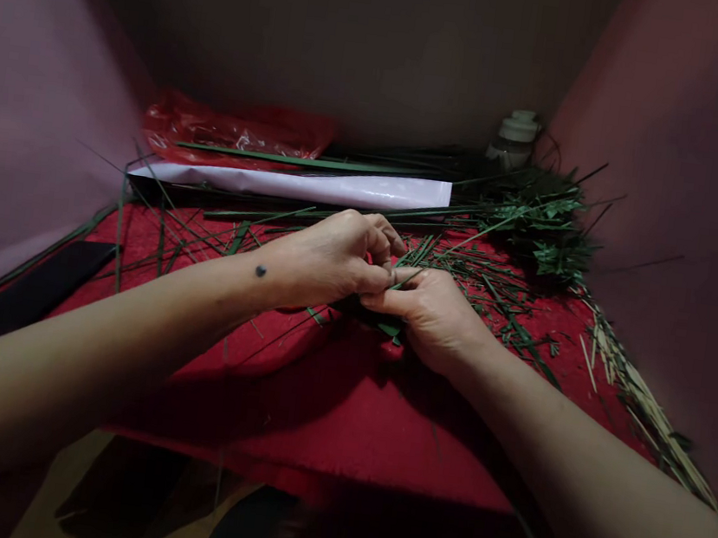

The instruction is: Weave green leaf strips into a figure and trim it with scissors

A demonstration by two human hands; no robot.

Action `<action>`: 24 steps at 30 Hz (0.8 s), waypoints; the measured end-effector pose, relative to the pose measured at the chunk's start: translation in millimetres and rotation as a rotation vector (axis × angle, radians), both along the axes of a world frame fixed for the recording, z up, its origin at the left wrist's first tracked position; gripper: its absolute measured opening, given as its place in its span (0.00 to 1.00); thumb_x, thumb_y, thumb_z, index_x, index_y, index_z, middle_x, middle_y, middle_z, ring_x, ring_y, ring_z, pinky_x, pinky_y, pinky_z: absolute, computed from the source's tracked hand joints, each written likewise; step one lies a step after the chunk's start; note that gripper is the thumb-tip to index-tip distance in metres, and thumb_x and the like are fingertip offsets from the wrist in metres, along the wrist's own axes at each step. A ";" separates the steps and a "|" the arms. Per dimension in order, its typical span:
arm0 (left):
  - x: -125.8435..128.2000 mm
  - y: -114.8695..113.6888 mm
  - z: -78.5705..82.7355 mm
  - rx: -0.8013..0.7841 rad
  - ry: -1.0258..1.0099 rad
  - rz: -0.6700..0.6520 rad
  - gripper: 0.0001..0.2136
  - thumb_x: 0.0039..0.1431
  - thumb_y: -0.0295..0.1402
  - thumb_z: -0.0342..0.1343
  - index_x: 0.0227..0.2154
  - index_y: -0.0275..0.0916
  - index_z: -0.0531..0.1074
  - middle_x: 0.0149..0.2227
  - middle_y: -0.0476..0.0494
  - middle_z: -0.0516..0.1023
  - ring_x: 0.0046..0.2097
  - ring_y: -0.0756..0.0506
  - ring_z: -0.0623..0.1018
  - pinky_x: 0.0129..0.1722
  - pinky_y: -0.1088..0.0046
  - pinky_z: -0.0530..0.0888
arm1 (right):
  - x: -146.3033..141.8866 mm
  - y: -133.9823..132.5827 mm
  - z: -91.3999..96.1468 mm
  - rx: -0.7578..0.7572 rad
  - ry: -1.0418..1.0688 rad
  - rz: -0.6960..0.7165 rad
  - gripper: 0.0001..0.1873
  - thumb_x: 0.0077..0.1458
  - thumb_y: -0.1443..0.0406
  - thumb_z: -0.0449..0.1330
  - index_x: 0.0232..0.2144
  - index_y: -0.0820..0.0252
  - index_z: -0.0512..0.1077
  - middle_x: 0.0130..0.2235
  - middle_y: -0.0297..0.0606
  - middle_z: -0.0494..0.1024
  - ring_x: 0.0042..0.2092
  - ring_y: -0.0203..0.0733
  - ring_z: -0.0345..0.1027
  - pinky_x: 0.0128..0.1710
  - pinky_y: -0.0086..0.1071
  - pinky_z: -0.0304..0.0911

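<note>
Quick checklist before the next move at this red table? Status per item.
1. Right hand pinching the green strip: ok.
2. Left hand up at the right hand's fingertips: ok.
3. Left hand's own pinch on the strip: cannot tell, fingers overlap.
4. Surface near the hands free of green scraps: not ok, scattered just beyond the right hand.
5. Bottle upright: ok, back right.
6. Pale sticks apart from the hands: ok, right side.

Dim light, murky background, soft shadow on red surface (340,424)

Angled inward with both bare forearms (134,337).
Pinching with bent fingers (380,243) on left hand (344,254) and right hand (438,314), held close together.
</note>
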State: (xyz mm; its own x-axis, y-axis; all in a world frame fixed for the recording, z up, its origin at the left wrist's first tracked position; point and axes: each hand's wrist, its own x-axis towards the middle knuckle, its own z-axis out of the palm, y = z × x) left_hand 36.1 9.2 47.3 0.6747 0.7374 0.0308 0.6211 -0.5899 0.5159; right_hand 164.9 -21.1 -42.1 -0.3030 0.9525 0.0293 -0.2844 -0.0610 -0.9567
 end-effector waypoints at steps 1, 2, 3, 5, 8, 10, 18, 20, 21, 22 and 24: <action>1.1 -0.7 -0.3 -0.018 -0.006 0.011 0.07 0.47 0.25 0.51 0.18 0.33 0.71 0.43 0.43 0.73 0.39 0.49 0.73 0.34 0.76 0.69 | -0.3 -0.3 0.6 -0.011 -0.012 0.008 0.06 0.41 0.69 0.62 0.27 0.66 0.73 0.27 0.35 0.72 0.26 0.31 0.63 0.25 0.25 0.55; 2.2 -1.3 -0.5 -0.030 -0.013 0.020 0.07 0.48 0.25 0.51 0.19 0.33 0.71 0.43 0.43 0.73 0.39 0.49 0.73 0.34 0.76 0.69 | -0.7 -0.5 1.6 -0.019 -0.018 0.009 0.06 0.40 0.70 0.62 0.27 0.66 0.73 0.27 0.35 0.73 0.26 0.32 0.63 0.26 0.25 0.55; 3.3 -1.6 -0.8 -0.039 -0.022 0.026 0.07 0.48 0.25 0.51 0.19 0.33 0.71 0.43 0.43 0.73 0.39 0.49 0.73 0.34 0.76 0.69 | -1.2 -0.7 2.6 -0.023 -0.013 0.008 0.06 0.40 0.70 0.61 0.26 0.66 0.73 0.27 0.35 0.73 0.26 0.32 0.63 0.26 0.25 0.56; 5.4 -1.7 -1.2 -0.048 -0.039 0.031 0.06 0.48 0.25 0.51 0.22 0.33 0.72 0.41 0.43 0.74 0.39 0.49 0.72 0.35 0.76 0.68 | -2.6 -0.5 4.1 -0.023 0.047 0.004 0.07 0.38 0.73 0.61 0.26 0.66 0.73 0.27 0.34 0.73 0.28 0.33 0.65 0.29 0.26 0.57; 8.2 -1.0 -0.7 -0.045 -0.063 0.045 0.06 0.49 0.24 0.51 0.25 0.32 0.73 0.40 0.44 0.74 0.36 0.51 0.72 0.34 0.76 0.67 | -4.4 0.6 3.9 -0.016 0.147 0.004 0.10 0.36 0.75 0.60 0.27 0.65 0.72 0.29 0.33 0.74 0.30 0.33 0.65 0.31 0.26 0.58; 10.0 -0.6 1.0 -0.045 -0.053 0.059 0.06 0.49 0.24 0.50 0.25 0.32 0.73 0.39 0.44 0.75 0.33 0.52 0.72 0.33 0.77 0.67 | -4.7 0.8 2.9 -0.002 0.156 0.008 0.11 0.36 0.75 0.59 0.28 0.66 0.72 0.30 0.34 0.73 0.31 0.34 0.65 0.33 0.27 0.58; 15.6 7.3 1.1 -0.144 -0.082 0.108 0.05 0.47 0.23 0.51 0.23 0.33 0.73 0.27 0.46 0.74 0.25 0.51 0.70 0.22 0.77 0.63 | -4.1 -2.8 5.0 -0.007 0.123 0.036 0.08 0.36 0.75 0.59 0.24 0.65 0.67 0.25 0.28 0.69 0.26 0.30 0.59 0.29 0.25 0.54; 14.9 13.2 -4.3 -0.166 -0.124 0.092 0.07 0.48 0.24 0.51 0.18 0.34 0.70 0.26 0.45 0.73 0.24 0.52 0.69 0.21 0.77 0.63 | -4.1 -2.3 5.1 0.013 0.116 0.042 0.08 0.37 0.75 0.59 0.24 0.65 0.67 0.25 0.28 0.68 0.26 0.29 0.59 0.29 0.25 0.54; 14.3 16.4 -7.3 -0.177 -0.145 0.079 0.09 0.48 0.25 0.51 0.15 0.34 0.69 0.25 0.45 0.72 0.23 0.52 0.69 0.22 0.76 0.63 | -4.2 -1.9 4.7 0.021 0.114 0.053 0.08 0.37 0.75 0.59 0.25 0.65 0.67 0.26 0.29 0.69 0.27 0.30 0.59 0.29 0.25 0.54; 13.6 19.6 -10.3 -0.183 -0.171 0.075 0.11 0.49 0.26 0.51 0.14 0.34 0.67 0.25 0.44 0.72 0.23 0.52 0.68 0.22 0.76 0.64 | -4.3 -1.6 4.3 0.029 0.117 0.069 0.08 0.37 0.76 0.59 0.25 0.65 0.67 0.26 0.29 0.69 0.27 0.30 0.60 0.29 0.25 0.55; 12.5 25.7 -16.1 -0.179 -0.239 0.090 0.11 0.49 0.27 0.53 0.13 0.34 0.66 0.23 0.44 0.71 0.23 0.52 0.68 0.23 0.75 0.64 | -4.5 -1.1 3.2 0.032 0.126 0.098 0.10 0.37 0.76 0.59 0.27 0.65 0.68 0.27 0.30 0.70 0.28 0.30 0.61 0.30 0.25 0.56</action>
